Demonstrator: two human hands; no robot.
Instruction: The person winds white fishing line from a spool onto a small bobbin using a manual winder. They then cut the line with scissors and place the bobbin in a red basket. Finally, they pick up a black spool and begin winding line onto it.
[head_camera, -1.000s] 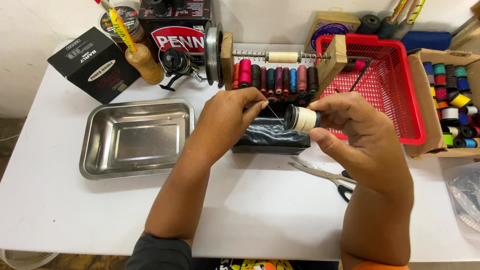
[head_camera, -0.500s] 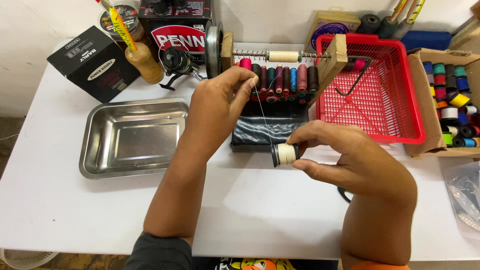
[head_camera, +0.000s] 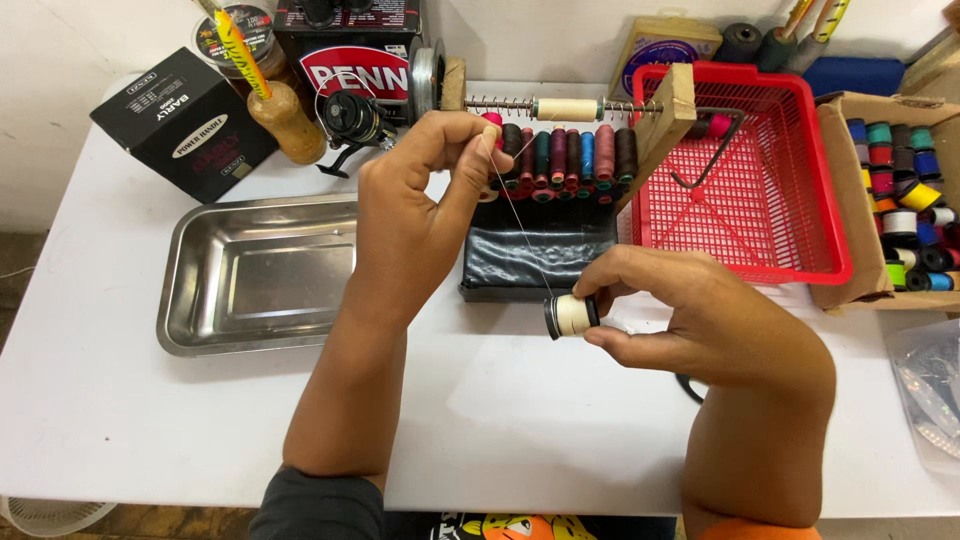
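Far left on the white table (head_camera: 120, 400): black carton (head_camera: 185, 125), then a steel tray (head_camera: 250, 275) lying flat with nothing in it that I can see, amber bottle (head_camera: 287, 120) and a fishing reel (head_camera: 352, 118) behind it. Left hand (head_camera: 410, 210) is raised over the table near the tray's right edge, thumb and forefinger pinched shut on the free end of a thin pale thread (head_camera: 522, 235), up by the row of coloured spools (head_camera: 565, 160) on the wooden rack (head_camera: 670, 120). Thread runs taut, diagonally down and right, to a small white spool (head_camera: 572, 315) with dark end flanges. Right hand (head_camera: 700, 320) holds that spool by thumb and fingertips across the flanges, narrow grip, just above the table in front of a black pouch (head_camera: 540, 255). Judgement: the spool looks light and rigid, with smooth plastic ends, so likely to twist or slip under side pull; best held by the flanges so the wound face stays free to pay out. Thread reads as fine, limp and easy to lose; pinch close to the end, keep tension low, it could snap or cut into skin if jerked. Right of the hands: red mesh basket (head_camera: 760, 200), mostly bare, then a cardboard box (head_camera: 850, 200) of mixed coloured bobbins (head_camera: 905, 210), clear plastic bag (head_camera: 930, 390) at the far edge.
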